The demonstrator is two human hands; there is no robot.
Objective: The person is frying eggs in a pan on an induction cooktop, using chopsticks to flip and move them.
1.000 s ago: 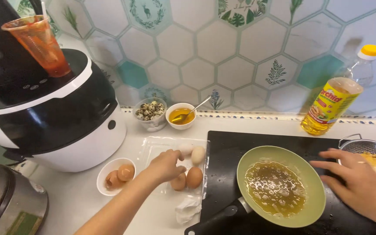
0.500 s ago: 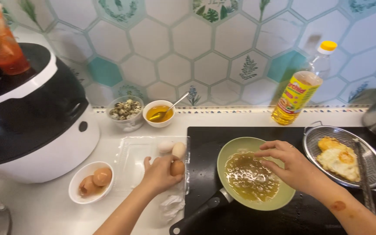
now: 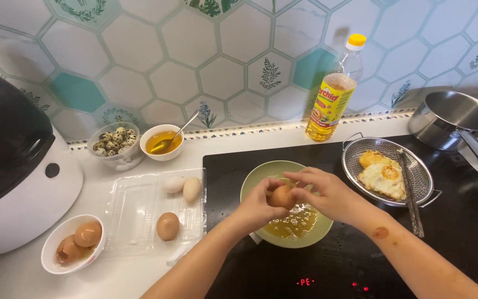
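Both hands meet over the green frying pan (image 3: 250, 185), which holds hot yellow oil. My left hand (image 3: 258, 207) and my right hand (image 3: 327, 194) grip one brown egg (image 3: 281, 196) between their fingertips, just above the oil. The pan sits on the black induction hob (image 3: 460, 238). Left of it, a clear plastic egg tray (image 3: 134, 213) holds a brown egg (image 3: 167, 226) and two pale eggs (image 3: 183, 187).
A white bowl (image 3: 56, 243) of egg shells stands front left, beside a large black-and-white appliance (image 3: 17, 171). At the back are a bowl of quail eggs (image 3: 114, 145), a bowl of oil with a spoon (image 3: 161, 143) and an oil bottle (image 3: 330, 97). A wire basket (image 3: 416, 166) holds fried eggs; a steel pot (image 3: 452, 116) stands far right.
My left hand has lifted a brown egg from the tray and brought it over the pan. My right hand has come to meet it. The view has shifted right.
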